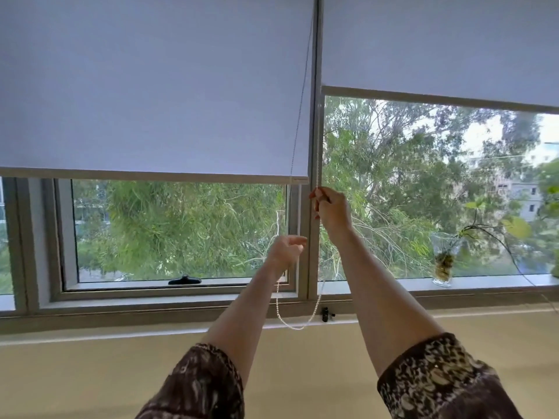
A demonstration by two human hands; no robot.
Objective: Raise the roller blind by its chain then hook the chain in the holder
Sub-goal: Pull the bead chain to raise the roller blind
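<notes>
The right hand [331, 210] pinches the chain [316, 164] between its fingers [314, 195], just under the right roller blind [438, 46], which is partly raised. The left hand [287, 247], lower, closes loosely on the other strand. The loop sags below both; the holder [325, 314] sits below it. Best pull in long, even, alternating strokes, keeping the strand vertical

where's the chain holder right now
Head view: the small black chain holder sits on the lower window frame, just right of the hanging chain loop, below both hands.
</notes>
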